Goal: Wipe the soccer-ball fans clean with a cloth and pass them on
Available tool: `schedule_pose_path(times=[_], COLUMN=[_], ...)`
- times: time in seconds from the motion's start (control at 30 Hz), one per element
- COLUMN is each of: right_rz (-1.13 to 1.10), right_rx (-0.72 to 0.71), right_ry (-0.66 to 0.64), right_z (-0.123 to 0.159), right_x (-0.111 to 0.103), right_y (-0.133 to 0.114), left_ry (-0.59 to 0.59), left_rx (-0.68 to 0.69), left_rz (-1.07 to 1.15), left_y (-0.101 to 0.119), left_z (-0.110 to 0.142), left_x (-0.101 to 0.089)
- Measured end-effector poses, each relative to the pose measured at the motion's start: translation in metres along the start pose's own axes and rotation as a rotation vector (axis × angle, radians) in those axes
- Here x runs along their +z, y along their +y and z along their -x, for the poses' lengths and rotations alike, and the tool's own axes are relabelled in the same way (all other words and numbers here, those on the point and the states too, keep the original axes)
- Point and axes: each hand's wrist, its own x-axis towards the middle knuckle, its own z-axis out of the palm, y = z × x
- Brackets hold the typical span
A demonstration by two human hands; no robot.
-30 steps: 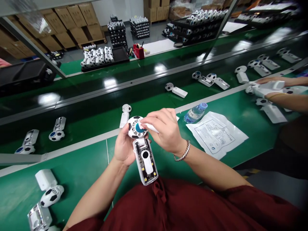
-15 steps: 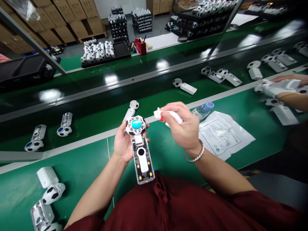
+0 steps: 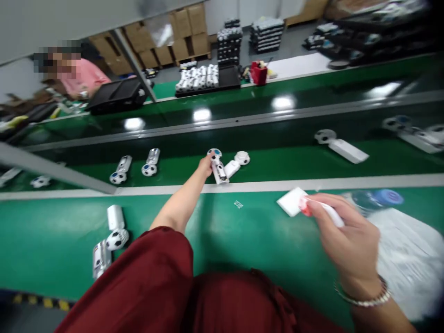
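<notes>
My left hand (image 3: 206, 165) is stretched out over the green belt, closed on a football-patterned device (image 3: 219, 172) with a round head and a clear, oblong body. Right beside it on the belt lies another such device (image 3: 233, 168), white side up. My right hand (image 3: 350, 231) is closed round a slim white tube-like tool (image 3: 332, 214) with a red end. The red end is close to a small white square piece (image 3: 290, 201) near the bench's far edge; whether they touch I cannot tell. A small clear scrap (image 3: 238, 204) lies on the bench between my hands.
More football devices (image 3: 150, 163) lie along the belt, and two (image 3: 117, 238) rest on the bench at left. A bottle with a blue cap (image 3: 388, 197) and a plastic bag (image 3: 409, 259) lie at right. A slanting grey post (image 3: 58, 169) stands left. A person in pink (image 3: 83, 76) is across the line.
My left hand has moved forward from the bench to the belt with the football device. My right hand still holds the white tool, now lower over the bench. The view has swung left.
</notes>
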Motion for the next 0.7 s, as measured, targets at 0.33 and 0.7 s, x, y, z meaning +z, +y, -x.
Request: schedule_pose_path(times=[0.33, 0.7], right_rz=[-0.023, -0.131], right_rx=[0.152, 0.014], right_ry=[-0.077, -0.153], right_z=[-0.003, 0.002], right_x=[0.025, 0.04], right_y=[0.001, -0.023], left_ry=[0.521, 0.842], left_rx=[0.22, -0.023], left_rz=[-0.751, -0.691], left_y=[-0.036, -0.072], left_z=[0.142, 0.195], left_x=[-0.205, -0.293])
